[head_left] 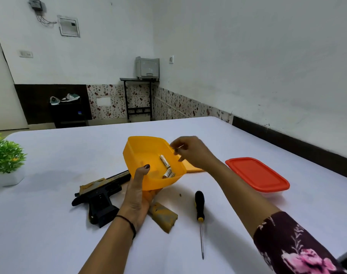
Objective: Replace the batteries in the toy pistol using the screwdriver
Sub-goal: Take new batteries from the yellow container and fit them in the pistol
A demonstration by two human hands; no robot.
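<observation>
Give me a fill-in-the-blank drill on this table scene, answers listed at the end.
1. The left hand holds a tilted yellow tub with ____ inside, while the right hand pinches a small thin item above it.
2. The screwdriver lies on the table, held by ____ hand.
3. The toy pistol lies to the ____ of the left hand.
4. The red-lidded container sits to the ____ of the screwdriver.
Missing words: batteries, neither, left, right.
</observation>
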